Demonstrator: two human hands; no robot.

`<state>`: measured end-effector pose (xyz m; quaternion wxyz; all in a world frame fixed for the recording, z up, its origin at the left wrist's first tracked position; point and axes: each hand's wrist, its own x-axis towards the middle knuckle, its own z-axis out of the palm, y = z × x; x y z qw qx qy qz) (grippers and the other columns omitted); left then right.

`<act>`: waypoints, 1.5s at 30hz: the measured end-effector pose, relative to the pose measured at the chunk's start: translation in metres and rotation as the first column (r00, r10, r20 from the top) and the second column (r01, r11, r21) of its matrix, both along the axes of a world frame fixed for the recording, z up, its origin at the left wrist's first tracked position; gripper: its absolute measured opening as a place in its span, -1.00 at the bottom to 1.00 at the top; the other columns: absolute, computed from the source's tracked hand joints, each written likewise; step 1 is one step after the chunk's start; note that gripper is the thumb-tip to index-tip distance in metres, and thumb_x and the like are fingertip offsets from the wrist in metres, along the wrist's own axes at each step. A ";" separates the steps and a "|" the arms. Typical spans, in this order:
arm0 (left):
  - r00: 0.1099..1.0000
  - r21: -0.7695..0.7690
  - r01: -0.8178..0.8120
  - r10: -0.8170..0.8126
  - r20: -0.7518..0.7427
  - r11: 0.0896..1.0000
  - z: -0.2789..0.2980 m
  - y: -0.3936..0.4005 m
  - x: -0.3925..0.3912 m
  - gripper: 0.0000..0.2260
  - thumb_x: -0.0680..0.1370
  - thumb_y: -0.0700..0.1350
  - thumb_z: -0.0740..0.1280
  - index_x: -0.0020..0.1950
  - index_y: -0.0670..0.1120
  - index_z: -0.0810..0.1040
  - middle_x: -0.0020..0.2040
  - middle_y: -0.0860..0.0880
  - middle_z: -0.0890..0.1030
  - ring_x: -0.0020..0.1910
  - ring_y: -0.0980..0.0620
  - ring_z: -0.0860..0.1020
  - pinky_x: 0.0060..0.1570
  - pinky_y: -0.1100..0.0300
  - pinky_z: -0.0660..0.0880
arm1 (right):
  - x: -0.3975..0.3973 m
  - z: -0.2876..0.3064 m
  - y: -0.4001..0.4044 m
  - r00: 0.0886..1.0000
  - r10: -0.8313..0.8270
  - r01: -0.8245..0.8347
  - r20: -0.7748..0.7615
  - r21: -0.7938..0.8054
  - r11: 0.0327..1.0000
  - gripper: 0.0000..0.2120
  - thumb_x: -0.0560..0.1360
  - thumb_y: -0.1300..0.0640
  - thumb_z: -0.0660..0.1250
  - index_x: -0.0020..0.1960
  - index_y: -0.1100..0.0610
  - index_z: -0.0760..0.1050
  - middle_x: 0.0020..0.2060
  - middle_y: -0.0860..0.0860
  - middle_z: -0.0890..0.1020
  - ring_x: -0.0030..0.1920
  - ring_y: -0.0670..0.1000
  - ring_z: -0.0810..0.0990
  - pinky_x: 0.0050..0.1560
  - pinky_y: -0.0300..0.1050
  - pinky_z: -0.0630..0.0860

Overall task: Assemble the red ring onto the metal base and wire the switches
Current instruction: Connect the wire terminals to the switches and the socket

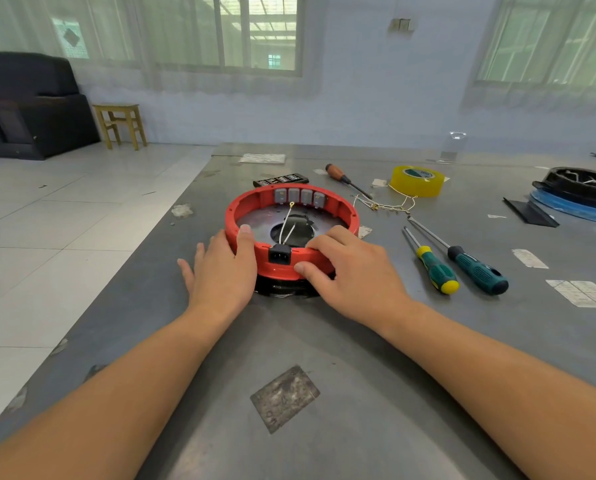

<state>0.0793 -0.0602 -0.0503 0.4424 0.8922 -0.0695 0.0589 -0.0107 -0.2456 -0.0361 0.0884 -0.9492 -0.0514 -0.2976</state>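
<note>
The red ring (pixel 241 209) sits over the round metal base (pixel 261 223) in the middle of the grey table. Several grey switches (pixel 300 196) line the ring's far inner wall. A black power socket (pixel 280 253) is set in its near wall, with white wires (pixel 287 223) running up from it. My left hand (pixel 225 268) grips the ring's near left side, thumb over the rim. My right hand (pixel 352 268) holds the near right side, fingers inside the rim and thumb on the outer wall. A loose bundle of thin wires (pixel 386 205) lies to the right.
Two green-handled screwdrivers (pixel 459 261) lie right of the ring. Further back are a wooden-handled screwdriver (pixel 341 175), a yellow tape roll (pixel 417 181) and a black bit case (pixel 281 179). A black and blue part (pixel 580 199) sits at far right. The table's left edge (pixel 123 268) drops to tiled floor.
</note>
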 end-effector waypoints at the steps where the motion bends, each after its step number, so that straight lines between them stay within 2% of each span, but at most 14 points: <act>1: 1.000 -0.005 0.003 -0.003 -0.019 1.000 0.000 0.000 -0.001 -0.48 0.73 0.24 -0.07 0.41 -0.01 0.48 0.50 -0.12 0.50 0.65 -0.20 0.18 0.62 -0.23 -0.22 | 0.000 0.000 0.000 1.000 0.001 -0.001 -0.007 -0.009 1.000 -0.65 0.61 -0.25 0.23 0.21 -0.04 0.56 0.05 -0.10 0.56 0.01 -0.03 0.58 -0.10 -0.14 0.45; 4: 1.000 -0.090 0.000 -0.002 -0.017 0.996 0.002 0.001 -0.001 -0.54 0.73 0.18 -0.01 0.44 -0.04 0.47 0.47 -0.13 0.52 0.62 -0.22 0.24 0.64 -0.22 -0.14 | 0.001 0.000 0.000 1.000 0.006 -0.006 -0.012 -0.018 1.000 -0.65 0.61 -0.25 0.22 0.21 -0.04 0.55 0.05 -0.10 0.57 0.00 -0.03 0.58 -0.13 -0.16 0.40; 7: 0.981 -0.093 0.043 -0.024 0.192 0.995 0.004 0.002 -0.002 -0.62 0.73 -0.01 0.12 0.51 -0.08 0.42 0.51 -0.15 0.46 0.62 -0.25 0.20 0.63 -0.25 0.01 | 0.003 -0.002 -0.002 1.000 0.013 -0.014 -0.015 -0.023 1.000 -0.63 0.60 -0.25 0.21 0.22 -0.03 0.55 0.07 -0.10 0.57 0.01 -0.02 0.58 -0.13 -0.17 0.39; 10: 0.859 0.014 0.214 -0.194 0.473 0.977 0.008 0.005 -0.010 -0.67 0.66 -0.07 0.21 0.40 -0.08 0.56 0.47 -0.04 0.51 0.64 -0.09 0.18 0.64 -0.06 0.06 | 0.005 -0.004 -0.006 0.997 0.070 -0.070 -0.033 0.012 0.997 -0.60 0.61 -0.22 0.24 0.34 -0.02 0.51 0.18 -0.10 0.55 0.11 -0.03 0.58 0.02 -0.11 0.53; 12: 0.747 0.170 0.346 -0.381 0.545 0.923 0.008 0.006 -0.013 -0.72 0.62 -0.03 0.23 0.22 -0.07 0.64 0.25 0.02 0.63 0.47 0.02 0.41 0.60 -0.01 0.15 | 0.005 -0.006 -0.013 0.988 0.152 -0.150 -0.040 0.049 0.987 -0.57 0.61 -0.14 0.31 0.43 0.00 0.46 0.28 -0.09 0.50 0.13 -0.10 0.55 0.10 -0.09 0.56; 15: 0.701 0.377 0.357 -0.512 0.496 0.855 0.007 0.007 -0.016 -0.71 0.59 0.06 0.24 0.22 0.01 0.61 0.11 0.12 0.63 0.22 0.04 0.55 0.45 0.04 0.27 | 0.005 -0.006 -0.026 0.980 0.197 -0.194 -0.015 0.112 0.975 -0.56 0.59 -0.04 0.35 0.44 0.00 0.44 0.36 -0.08 0.42 -0.01 -0.17 0.51 0.09 -0.10 0.56; 20: 0.702 0.456 0.266 -0.495 0.512 0.849 0.007 0.007 -0.014 -0.73 0.60 0.04 0.30 0.26 0.04 0.61 0.17 0.10 0.66 0.24 -0.02 0.58 0.30 -0.03 0.39 | 0.003 -0.002 -0.055 0.976 -0.196 0.201 0.100 -0.044 0.979 -0.61 0.57 -0.19 0.28 0.28 0.00 0.55 0.27 -0.02 0.53 0.19 0.05 0.55 0.16 0.04 0.50; 23: 0.705 0.438 0.234 -0.461 0.538 0.868 0.005 0.006 -0.014 -0.74 0.60 0.03 0.29 0.25 0.05 0.62 0.18 0.11 0.66 0.25 -0.02 0.58 0.25 -0.05 0.42 | -0.006 -0.002 -0.077 0.855 -0.519 0.514 0.002 -0.132 0.847 -0.62 0.58 -0.15 0.27 0.32 0.01 0.52 0.32 0.03 0.51 0.25 0.14 0.51 0.20 0.08 0.43; 25: 0.713 0.422 0.213 -0.435 0.549 0.881 0.004 0.004 -0.014 -0.72 0.60 0.04 0.28 0.26 0.04 0.64 0.21 0.10 0.66 0.27 -0.04 0.58 0.25 -0.07 0.42 | -0.012 -0.004 -0.091 0.752 -0.645 0.626 -0.133 -0.159 0.763 -0.62 0.59 -0.12 0.26 0.31 0.06 0.50 0.31 0.09 0.50 0.27 0.18 0.48 0.23 0.10 0.42; 27: 0.729 0.410 0.193 -0.410 0.549 0.892 0.003 0.003 -0.016 -0.68 0.60 0.06 0.26 0.27 0.02 0.65 0.24 0.08 0.66 0.30 -0.06 0.58 0.27 -0.08 0.41 | -0.016 -0.006 -0.100 0.715 -0.658 0.647 -0.236 -0.132 0.751 -0.69 0.61 -0.03 0.24 0.25 0.12 0.51 0.24 0.14 0.50 0.22 0.20 0.47 0.21 0.09 0.44; 32: 0.760 0.428 0.154 -0.383 0.525 0.891 0.004 -0.002 -0.021 -0.65 0.61 0.06 0.22 0.28 0.00 0.66 0.31 0.03 0.63 0.34 -0.08 0.55 0.34 -0.08 0.38 | -0.012 -0.003 -0.105 0.758 -0.550 0.592 -0.351 0.014 0.806 -0.72 0.60 0.26 0.22 0.28 0.15 0.51 0.22 0.19 0.47 0.19 0.22 0.48 0.12 0.05 0.49; 37: 0.764 0.465 0.106 -0.371 0.528 0.879 0.003 -0.005 -0.024 -0.63 0.62 0.06 0.19 0.29 -0.02 0.64 0.32 -0.01 0.61 0.35 -0.12 0.54 0.37 -0.09 0.33 | -0.015 0.011 -0.128 0.803 -0.541 0.576 -0.250 0.089 0.813 -0.54 0.53 0.31 0.23 0.37 0.01 0.54 0.27 0.07 0.55 0.16 0.22 0.57 0.00 0.04 0.51; 40: 0.770 0.477 0.076 -0.356 0.530 0.876 0.003 -0.008 -0.026 -0.63 0.62 0.07 0.19 0.28 -0.06 0.64 0.33 -0.04 0.61 0.35 -0.16 0.53 0.36 -0.11 0.32 | -0.025 0.018 -0.158 0.761 -0.627 0.648 -0.169 0.125 0.752 -0.52 0.49 0.33 0.25 0.33 0.00 0.58 0.24 0.06 0.60 0.11 0.23 0.61 -0.08 0.01 0.49; 45: 0.769 0.493 0.034 -0.338 0.543 0.869 0.001 -0.013 -0.028 -0.61 0.62 0.08 0.18 0.25 -0.10 0.64 0.32 -0.08 0.61 0.33 -0.22 0.53 0.35 -0.17 0.32 | -0.037 0.019 -0.191 0.686 -0.693 0.726 -0.222 0.165 0.667 -0.60 0.51 0.23 0.36 0.29 -0.07 0.61 0.19 0.06 0.65 0.14 0.20 0.62 -0.08 -0.03 0.44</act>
